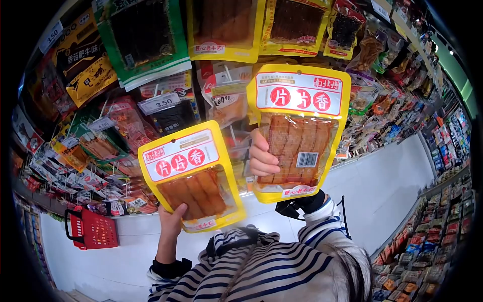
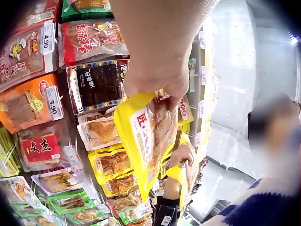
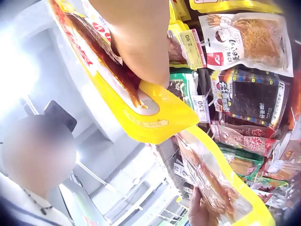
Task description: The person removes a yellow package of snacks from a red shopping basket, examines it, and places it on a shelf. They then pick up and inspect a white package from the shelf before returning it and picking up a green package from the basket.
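Inside a shop, facing hanging snack packets (image 1: 142, 43). Noted first yellow pack (image 1: 196, 189) gripped near its lower edge in the left hand (image 1: 171, 220), with thumb (image 1: 179, 213) on the front. Found second yellow pack (image 1: 301, 136) gripped at its side in the right hand (image 1: 262, 157). Held side by side, face-on to the head view, probably to keep labels (image 1: 185, 162) readable. Observed price tags (image 1: 160, 103) before the packets, likely for easy reading. Recorded farther out: red basket (image 1: 102, 230) on pale floor (image 1: 395, 176).
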Tool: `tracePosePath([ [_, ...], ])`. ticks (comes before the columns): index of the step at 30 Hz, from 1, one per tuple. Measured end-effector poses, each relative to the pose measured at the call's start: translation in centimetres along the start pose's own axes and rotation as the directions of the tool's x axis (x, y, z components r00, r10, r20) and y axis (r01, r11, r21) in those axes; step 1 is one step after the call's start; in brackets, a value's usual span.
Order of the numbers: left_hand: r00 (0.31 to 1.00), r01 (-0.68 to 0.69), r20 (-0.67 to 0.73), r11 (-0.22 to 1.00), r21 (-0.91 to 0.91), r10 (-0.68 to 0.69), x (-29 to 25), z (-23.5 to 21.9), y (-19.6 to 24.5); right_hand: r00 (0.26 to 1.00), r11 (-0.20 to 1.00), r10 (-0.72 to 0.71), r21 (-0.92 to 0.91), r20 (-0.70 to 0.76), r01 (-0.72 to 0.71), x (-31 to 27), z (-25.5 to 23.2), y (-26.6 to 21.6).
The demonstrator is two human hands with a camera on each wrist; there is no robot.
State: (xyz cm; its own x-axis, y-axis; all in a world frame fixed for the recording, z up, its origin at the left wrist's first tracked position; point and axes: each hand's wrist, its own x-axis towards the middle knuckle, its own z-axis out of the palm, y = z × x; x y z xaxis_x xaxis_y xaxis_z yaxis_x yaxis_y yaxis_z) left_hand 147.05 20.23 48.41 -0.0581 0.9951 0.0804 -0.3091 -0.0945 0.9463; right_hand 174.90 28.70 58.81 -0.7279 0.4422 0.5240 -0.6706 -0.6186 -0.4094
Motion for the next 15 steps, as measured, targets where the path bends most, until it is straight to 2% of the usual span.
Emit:
tracePosePath([
  [4,0.998,-0.06,-0.006,0.998,-0.031,0.059,0.3,1.5,0.5,0.999,0.999,0.037,-0.002,-0.009,-0.037,-0.1,0.9,0.0],
  [9,0.999,-0.039,0.016,0.998,-0.042,0.04,0.4,1.5,0.6,0.998,0.998,0.058,0.024,0.034,-0.058,-0.3,-0.3,0.0],
  [15,1.0,-0.023,-0.005,0.999,-0.038,0.023,0.6,1.2,0.3,1.0,1.0,0.002,0.017,0.028,-0.002,-0.4,0.0,-0.2],
])
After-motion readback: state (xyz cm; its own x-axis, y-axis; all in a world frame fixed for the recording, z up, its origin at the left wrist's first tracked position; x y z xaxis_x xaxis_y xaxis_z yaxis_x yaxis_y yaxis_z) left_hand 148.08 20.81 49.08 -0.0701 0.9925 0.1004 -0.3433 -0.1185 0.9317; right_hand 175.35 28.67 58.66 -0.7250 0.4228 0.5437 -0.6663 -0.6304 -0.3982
